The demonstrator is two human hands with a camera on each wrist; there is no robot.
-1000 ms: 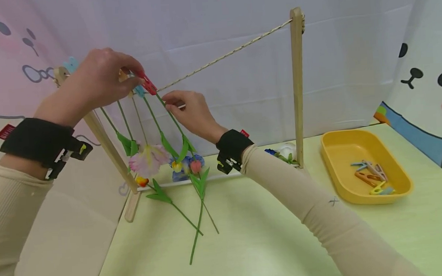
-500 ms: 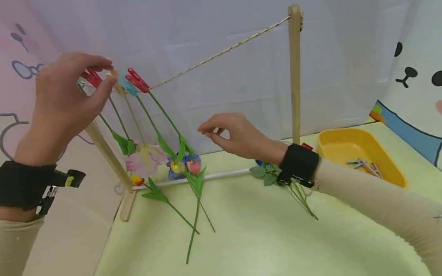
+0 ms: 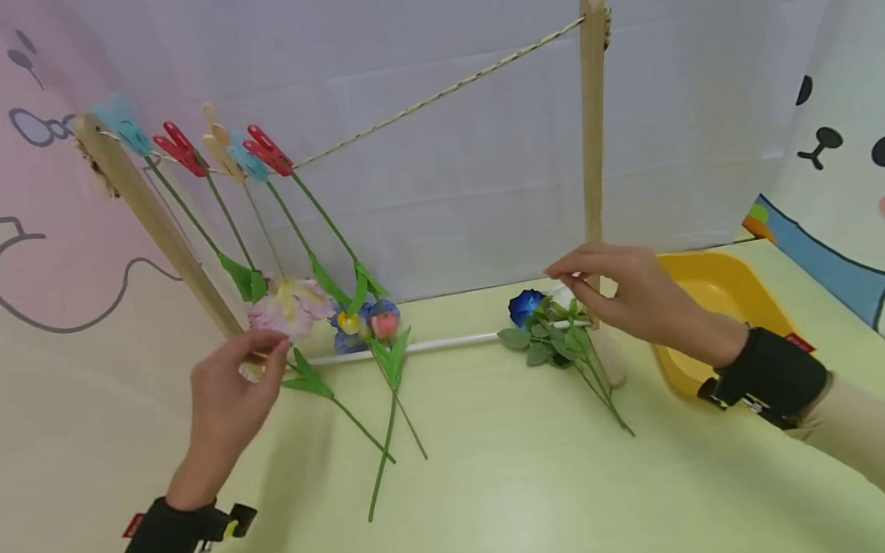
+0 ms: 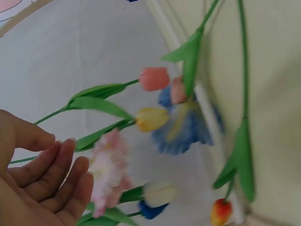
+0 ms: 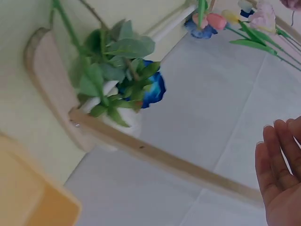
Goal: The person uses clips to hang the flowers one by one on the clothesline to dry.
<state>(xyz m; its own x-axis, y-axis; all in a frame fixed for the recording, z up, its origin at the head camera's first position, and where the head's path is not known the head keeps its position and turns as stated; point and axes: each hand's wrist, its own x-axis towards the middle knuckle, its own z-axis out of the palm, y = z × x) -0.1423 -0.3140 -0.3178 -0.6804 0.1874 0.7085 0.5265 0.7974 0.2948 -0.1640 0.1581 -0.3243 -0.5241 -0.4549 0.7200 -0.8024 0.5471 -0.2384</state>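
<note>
My left hand [image 3: 234, 396] is low at the left, fingers loosely curled and holding nothing, beside a hanging pink ruffled flower [image 3: 290, 308]. A red-and-yellow tulip [image 4: 221, 212] lies on the table nearby. Above, red [image 3: 269, 150], light blue [image 3: 125, 126] and beige clothespins [image 3: 221, 148] clip several flower stems, heads down, to a rope [image 3: 441, 101]. Among them hang a yellow tulip [image 4: 151, 119] and a pink tulip [image 4: 154, 78]. My right hand [image 3: 623, 292], also holding nothing with fingers relaxed, is by the right post [image 3: 593, 135], close to a blue rose [image 3: 527, 307].
A yellow tray [image 3: 743, 286] stands at the right, partly behind my right hand and wrist. Crossed green stems [image 3: 386, 451] lie at the middle left of the table. A white bar [image 3: 453, 341] joins the posts near the tabletop. White cloth [image 3: 446, 201] hangs behind.
My left hand has let go of the red clothespin, passed left by the beige one and dropped down. My right hand has moved away from the stem, rightward to the right post.
</note>
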